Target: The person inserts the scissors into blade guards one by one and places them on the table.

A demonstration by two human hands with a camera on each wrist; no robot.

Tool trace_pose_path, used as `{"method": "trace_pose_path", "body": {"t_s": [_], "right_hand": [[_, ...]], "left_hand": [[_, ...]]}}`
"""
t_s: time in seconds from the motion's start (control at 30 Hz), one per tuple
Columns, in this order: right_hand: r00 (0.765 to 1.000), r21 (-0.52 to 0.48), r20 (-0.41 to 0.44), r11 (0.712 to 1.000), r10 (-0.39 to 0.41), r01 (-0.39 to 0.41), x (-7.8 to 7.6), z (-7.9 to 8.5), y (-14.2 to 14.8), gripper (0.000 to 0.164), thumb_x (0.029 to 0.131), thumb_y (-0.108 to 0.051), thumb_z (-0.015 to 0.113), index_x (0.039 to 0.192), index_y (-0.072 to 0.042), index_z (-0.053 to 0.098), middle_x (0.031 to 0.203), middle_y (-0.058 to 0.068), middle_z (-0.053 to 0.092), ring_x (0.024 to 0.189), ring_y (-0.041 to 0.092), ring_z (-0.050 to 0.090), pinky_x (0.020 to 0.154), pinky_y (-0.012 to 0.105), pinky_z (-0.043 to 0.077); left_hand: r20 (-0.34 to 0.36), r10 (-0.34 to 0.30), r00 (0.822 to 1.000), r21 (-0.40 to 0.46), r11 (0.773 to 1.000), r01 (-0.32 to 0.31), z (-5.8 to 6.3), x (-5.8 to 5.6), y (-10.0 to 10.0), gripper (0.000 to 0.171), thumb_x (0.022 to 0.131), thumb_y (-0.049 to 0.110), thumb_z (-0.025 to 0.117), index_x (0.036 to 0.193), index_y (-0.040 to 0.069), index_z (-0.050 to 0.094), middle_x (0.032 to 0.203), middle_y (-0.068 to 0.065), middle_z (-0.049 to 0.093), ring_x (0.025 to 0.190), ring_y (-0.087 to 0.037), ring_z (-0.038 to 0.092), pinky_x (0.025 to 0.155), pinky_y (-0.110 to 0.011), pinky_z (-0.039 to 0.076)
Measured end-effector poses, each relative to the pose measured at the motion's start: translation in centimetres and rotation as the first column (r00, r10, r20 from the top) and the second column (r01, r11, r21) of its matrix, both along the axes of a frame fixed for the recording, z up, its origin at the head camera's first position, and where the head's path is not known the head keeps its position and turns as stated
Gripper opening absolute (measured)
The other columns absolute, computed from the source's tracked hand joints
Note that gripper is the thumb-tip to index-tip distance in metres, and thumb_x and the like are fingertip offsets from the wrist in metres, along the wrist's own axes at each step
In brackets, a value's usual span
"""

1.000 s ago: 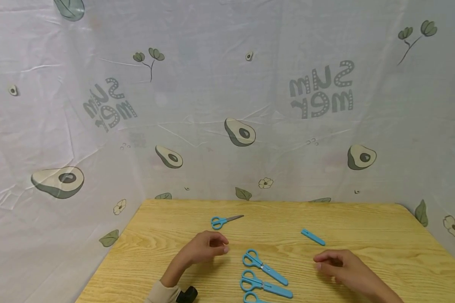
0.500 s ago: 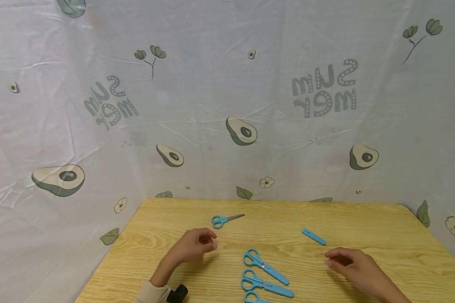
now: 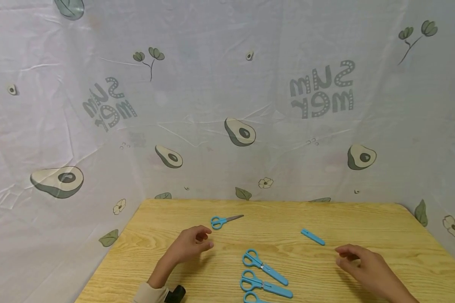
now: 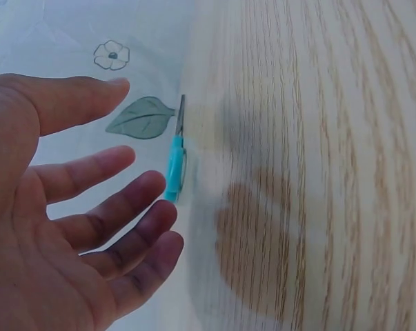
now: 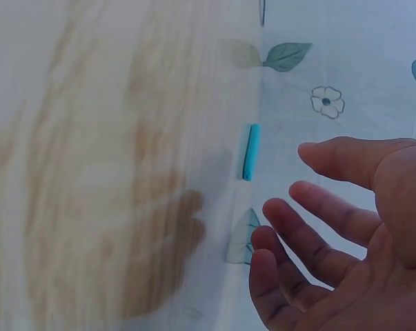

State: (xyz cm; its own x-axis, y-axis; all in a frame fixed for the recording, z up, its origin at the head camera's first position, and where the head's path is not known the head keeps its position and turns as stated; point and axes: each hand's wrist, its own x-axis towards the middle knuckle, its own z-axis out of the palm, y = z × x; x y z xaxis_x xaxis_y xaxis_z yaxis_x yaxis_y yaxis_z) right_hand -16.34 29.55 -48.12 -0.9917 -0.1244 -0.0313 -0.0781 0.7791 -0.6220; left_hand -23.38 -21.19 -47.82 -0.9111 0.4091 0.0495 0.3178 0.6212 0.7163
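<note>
My left hand (image 3: 191, 244) hovers over the table's left half with relaxed, slightly bent fingers and holds nothing. Just beyond it lie bare-bladed scissors (image 3: 220, 222) with blue handles, their blades pointing right; the left wrist view shows these scissors (image 4: 174, 162) past the fingertips. On the right side, my right hand (image 3: 368, 267) is loosely curved, with no object in it. A blue blade cover (image 3: 313, 237) lies up and left of that hand, and the cover (image 5: 251, 152) appears beyond the fingers in the right wrist view.
Between the hands, three blue-handled scissors lie in a column: the far pair (image 3: 265, 267) and the middle pair (image 3: 265, 285) wear blue covers, while the nearest pair (image 3: 255, 298) is cut off by the frame. A printed curtain (image 3: 197, 105) hangs behind the wooden table (image 3: 273, 214).
Both hands have drawn apart: the left moved leftward, the right moved rightward, away from the scissors in the middle. The scissors and loose cover have stayed where they were.
</note>
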Motion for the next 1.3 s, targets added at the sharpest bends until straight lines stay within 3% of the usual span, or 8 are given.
{"method": "trace_pose_path", "body": {"t_s": [0.2,0.43,0.63,0.9,1.07,1.3], "right_hand": [[0.999,0.008,0.046,1.0,-0.013,0.013,-0.1,-0.1,0.7,0.052,0.107,-0.036,0.068,0.138,0.006,0.064,0.134,0.025,0.07,0.112,0.038,0.072,0.084,0.05,0.063],[1.0,0.04,0.004,0.999,0.015,-0.015,-0.3,-0.1,1.3,0.053,0.107,-0.036,0.068,0.139,0.007,0.063,0.136,0.028,0.068,0.117,0.045,0.07,0.086,0.055,0.062],[0.999,0.061,-0.027,0.998,0.02,-0.018,-0.5,-0.5,1.2,0.055,0.104,-0.034,0.072,0.139,0.008,0.063,0.137,0.031,0.067,0.122,0.052,0.066,0.092,0.06,0.06],[0.999,0.074,-0.049,0.997,0.024,-0.02,-0.9,-0.8,1.0,0.053,0.099,-0.027,0.078,0.137,0.008,0.065,0.133,0.027,0.07,0.117,0.045,0.071,0.091,0.056,0.061],[0.997,0.059,-0.052,0.997,0.053,-0.05,-1.4,-0.8,0.8,0.051,0.099,-0.025,0.079,0.135,0.007,0.066,0.129,0.023,0.071,0.114,0.042,0.072,0.089,0.054,0.062],[0.995,0.035,-0.031,0.995,0.095,-0.094,-2.2,-0.9,0.5,0.05,0.096,-0.022,0.081,0.134,0.008,0.066,0.126,0.019,0.072,0.113,0.039,0.072,0.088,0.05,0.063]], "left_hand": [[-0.046,0.027,0.999,-0.025,0.999,-0.029,-0.1,-0.1,0.2,0.044,0.1,0.024,0.079,0.134,-0.002,0.068,0.122,-0.019,0.072,0.112,-0.034,0.069,0.094,-0.055,0.059],[-0.117,0.067,0.991,-0.09,0.993,-0.077,0.2,-0.1,0.1,0.051,0.096,0.024,0.083,0.135,-0.003,0.067,0.122,-0.021,0.069,0.109,-0.038,0.067,0.092,-0.055,0.059],[-0.148,0.084,0.985,-0.065,0.993,-0.094,0.1,-0.5,0.0,0.054,0.097,0.025,0.082,0.139,-0.004,0.064,0.127,-0.025,0.065,0.117,-0.046,0.065,0.095,-0.06,0.058],[-0.13,0.071,0.989,-0.07,0.994,-0.08,-0.2,-1.4,0.1,0.056,0.098,0.026,0.082,0.141,-0.003,0.063,0.134,-0.027,0.063,0.121,-0.048,0.063,0.097,-0.063,0.057],[-0.151,0.057,0.987,-0.091,0.993,-0.071,-0.3,-2.1,0.3,0.057,0.098,0.028,0.081,0.141,-0.004,0.062,0.134,-0.027,0.064,0.122,-0.048,0.063,0.098,-0.063,0.056],[-0.118,0.041,0.992,-0.086,0.995,-0.052,-0.3,-2.6,0.4,0.058,0.099,0.027,0.08,0.142,-0.006,0.061,0.134,-0.028,0.063,0.121,-0.048,0.063,0.098,-0.063,0.057]]}}
